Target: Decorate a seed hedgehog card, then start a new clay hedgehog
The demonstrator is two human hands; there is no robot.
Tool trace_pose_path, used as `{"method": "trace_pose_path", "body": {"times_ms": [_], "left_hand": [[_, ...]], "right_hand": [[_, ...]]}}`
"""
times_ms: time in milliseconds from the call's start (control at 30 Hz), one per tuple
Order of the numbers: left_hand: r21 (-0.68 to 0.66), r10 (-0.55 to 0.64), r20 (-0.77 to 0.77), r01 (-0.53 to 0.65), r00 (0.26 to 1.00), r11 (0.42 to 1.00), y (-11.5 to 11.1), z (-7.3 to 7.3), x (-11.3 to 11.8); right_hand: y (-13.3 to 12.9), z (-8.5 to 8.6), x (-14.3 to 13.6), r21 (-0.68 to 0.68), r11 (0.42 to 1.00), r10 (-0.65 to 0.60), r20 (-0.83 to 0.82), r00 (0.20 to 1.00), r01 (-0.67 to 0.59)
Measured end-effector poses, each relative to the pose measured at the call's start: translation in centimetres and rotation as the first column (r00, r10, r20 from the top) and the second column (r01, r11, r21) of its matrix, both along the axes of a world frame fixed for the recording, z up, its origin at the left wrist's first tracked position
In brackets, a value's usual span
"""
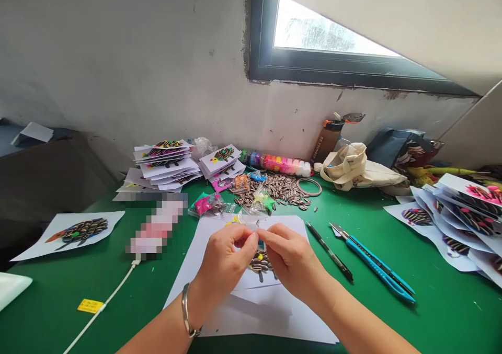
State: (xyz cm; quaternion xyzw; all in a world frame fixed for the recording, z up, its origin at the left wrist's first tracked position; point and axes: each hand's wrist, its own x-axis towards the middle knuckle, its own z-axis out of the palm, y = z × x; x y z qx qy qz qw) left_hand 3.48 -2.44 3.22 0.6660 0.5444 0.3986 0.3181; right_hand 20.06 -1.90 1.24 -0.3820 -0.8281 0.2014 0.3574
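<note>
My left hand and my right hand meet over the white paper sheets, thumbs and forefingers pinched together. What lies between the fingertips is too small to make out. Beneath the hands, partly hidden, is a card with a picture made of striped sunflower seeds, with a yellow dot on it. Just beyond the fingers lie a clear plastic bag and a bag of green and yellow clay. A silver bracelet circles my left wrist.
Behind is a heap of sunflower seeds with a tape ring and clay tubs. A pen and blue tweezers-like tool lie right. Seed-picture cards stack at left and right. A white cable crosses the left.
</note>
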Motion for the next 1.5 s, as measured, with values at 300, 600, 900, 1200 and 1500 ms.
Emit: {"method": "trace_pose_path", "body": {"times_ms": [300,600,900,1200,1500], "left_hand": [[0.026,-0.062,-0.008,0.062,0.998,0.998,-0.1,0.1,-0.2],[0.077,0.029,0.004,-0.029,1.000,0.997,1.0,0.5,-1.9],[-0.225,-0.192,0.127,0.217,0.973,0.950,1.6,0.3,-1.7],[-0.210,-0.128,0.134,0.155,0.983,0.965,1.6,0.3,-1.2],[-0.210,-0.084,0.149,0.115,0.985,0.971,1.7,-0.2,-1.1]], "right_hand": [[-0.1,1.8,0.0,-0.406,0.896,0.169,-0.059,0.984,-0.178],[0.6,0.5,0.0,-0.648,0.696,-0.098,-0.511,0.854,-0.308],[1.0,0.0,1.0,-0.606,0.746,-0.008,-0.423,0.906,-0.276],[0.7,0.9,1.1,-0.331,0.944,0.017,0.043,0.999,-0.002],[0.9,-0.4,0.7,-0.276,0.954,-0.091,0.102,0.991,0.116]]}}
